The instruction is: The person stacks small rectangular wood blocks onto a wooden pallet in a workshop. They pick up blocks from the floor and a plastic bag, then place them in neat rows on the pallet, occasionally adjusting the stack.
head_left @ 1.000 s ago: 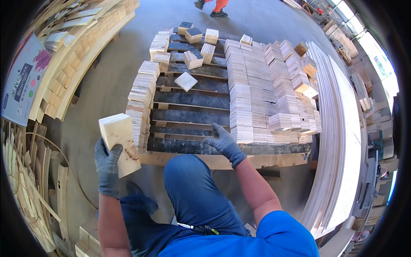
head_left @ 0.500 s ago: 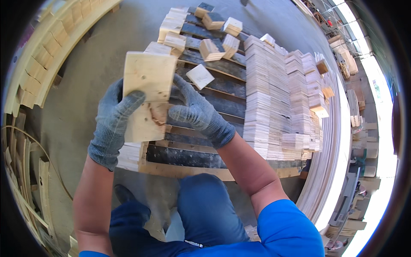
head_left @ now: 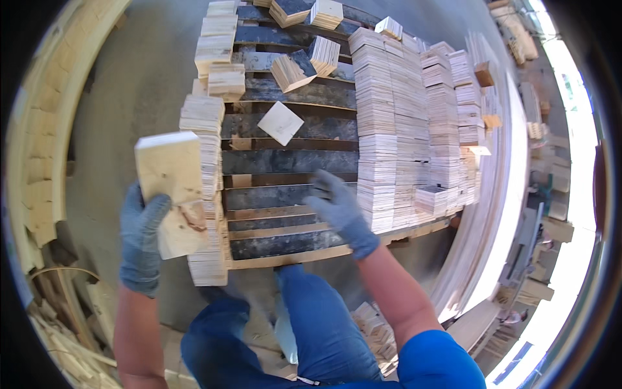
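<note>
In the head view, from where I stand, the person's left hand (head_left: 141, 236), in a grey glove, grips a couple of pale wooden pieces (head_left: 170, 165) from their left side, the thumb lying across the front. The pieces are held up, leaning a little, with a seam across the middle and a brownish knot mark on the lower one. They overlap the near part of a left row of stacked wood (head_left: 202, 120); I can't tell whether they touch it.

The right hand (head_left: 330, 198), gloved as well, is empty, its fingers loosely spread and slightly blurred. It is over the dark slats of a pallet (head_left: 291, 162), near the right-hand stacks (head_left: 376, 97), where thin pale pieces are packed tightly in several rows.

Between the two sides, a square piece (head_left: 280, 123) lies flat, turned cornerwise on the slats. Beyond it sits a dark-topped block (head_left: 290, 72), with a layered block (head_left: 324, 55) right next to it. Farther off there's another dark-topped block (head_left: 288, 11) beside a pale-topped block (head_left: 326, 14).

To the right of the pallet runs a pile of long boards (head_left: 495, 214). Below, the person's jeans (head_left: 324, 318) and blue sleeve (head_left: 437, 363) show.
</note>
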The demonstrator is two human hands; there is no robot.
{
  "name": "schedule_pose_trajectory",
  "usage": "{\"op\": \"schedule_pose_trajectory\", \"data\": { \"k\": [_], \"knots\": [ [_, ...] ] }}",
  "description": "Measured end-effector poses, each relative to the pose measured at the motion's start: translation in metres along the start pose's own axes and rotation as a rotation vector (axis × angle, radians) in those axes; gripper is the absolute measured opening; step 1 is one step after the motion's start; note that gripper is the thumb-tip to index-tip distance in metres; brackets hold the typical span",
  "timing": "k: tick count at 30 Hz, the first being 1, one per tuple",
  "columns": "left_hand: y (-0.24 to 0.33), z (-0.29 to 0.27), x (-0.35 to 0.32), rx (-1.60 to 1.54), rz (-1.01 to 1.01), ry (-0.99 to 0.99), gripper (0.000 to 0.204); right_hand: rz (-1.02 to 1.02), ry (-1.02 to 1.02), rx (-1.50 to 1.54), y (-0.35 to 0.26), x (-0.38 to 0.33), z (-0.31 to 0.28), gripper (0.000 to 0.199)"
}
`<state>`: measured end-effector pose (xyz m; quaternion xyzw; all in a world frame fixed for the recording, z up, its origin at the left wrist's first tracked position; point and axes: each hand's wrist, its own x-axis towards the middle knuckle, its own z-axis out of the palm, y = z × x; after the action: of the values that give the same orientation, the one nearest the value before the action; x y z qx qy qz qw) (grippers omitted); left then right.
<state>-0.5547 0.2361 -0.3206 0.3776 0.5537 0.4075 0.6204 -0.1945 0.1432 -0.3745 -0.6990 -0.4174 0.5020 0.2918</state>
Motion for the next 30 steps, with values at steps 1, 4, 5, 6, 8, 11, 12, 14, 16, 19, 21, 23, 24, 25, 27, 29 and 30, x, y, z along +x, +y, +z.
{"op": "schedule_pose_trajectory", "data": {
  "k": [1,4,5,6,8,11,12,14,16,19,21,23,24,25,27,29,30],
  "knots": [
    [0.018,0.002,-0.008,0.046,-0.059,-0.008,0.054,0.053,0.082,0.047,0.027,-0.01,-0.014,0.064],
    [0.059,0.042,-0.007,0.174,-0.178,-0.076,0.052,0.178,0.323,0.335,0.085,-0.029,-0.075,0.048],
    [0.057,0.047,-0.002,0.192,-0.19,-0.04,0.055,0.2,0.322,0.215,0.072,-0.029,-0.087,0.051],
    [0.061,0.056,0.002,0.238,-0.207,-0.041,0.055,0.221,0.349,0.074,0.056,-0.032,-0.108,0.054],
    [0.084,0.079,0.013,0.328,-0.24,-0.095,0.056,0.193,0.402,0.091,0.049,-0.039,-0.133,0.056],
    [0.128,0.154,0.011,0.361,-0.207,-0.154,0.054,0.099,0.445,-0.025,0.066,-0.047,-0.196,0.063],
    [0.125,0.152,0.008,0.383,-0.185,-0.157,0.053,0.196,0.397,-0.092,0.034,-0.047,-0.196,0.067],
    [0.121,0.164,0.014,0.445,-0.154,-0.181,0.057,0.214,0.437,-0.114,0.03,-0.045,-0.213,0.067],
    [0.109,0.179,0.026,0.576,-0.083,-0.232,0.065,0.237,0.481,-0.204,0.035,-0.046,-0.232,0.071],
    [0.086,0.203,0.054,0.611,-0.065,-0.388,0.074,0.268,0.512,-0.439,0.047,-0.021,-0.257,0.076],
    [0.073,0.224,0.082,0.616,-0.141,-0.461,0.076,0.285,0.548,-0.531,0.027,0.015,-0.261,0.079],
    [0.051,0.241,0.106,0.522,-0.142,-0.511,0.077,0.27,0.579,-0.686,0.028,0.05,-0.261,0.084],
    [0.046,0.251,0.131,0.638,-0.125,-0.558,0.08,0.228,0.671,-0.71,0.031,0.077,-0.265,0.083],
    [0.04,0.263,0.148,0.674,-0.123,-0.611,0.085,0.201,0.714,-0.725,0.039,0.1,-0.265,0.083],
    [0.05,0.289,0.187,0.642,-0.122,-0.672,0.09,0.221,0.765,-0.742,0.045,0.151,-0.264,0.082],
    [0.073,0.314,0.217,0.485,-0.135,-0.668,0.092,0.306,0.766,-0.771,0.044,0.201,-0.268,0.081],
    [0.079,0.322,0.239,0.505,-0.057,-0.688,0.094,0.343,0.778,-0.789,0.045,0.221,-0.27,0.081]
  ]
}}
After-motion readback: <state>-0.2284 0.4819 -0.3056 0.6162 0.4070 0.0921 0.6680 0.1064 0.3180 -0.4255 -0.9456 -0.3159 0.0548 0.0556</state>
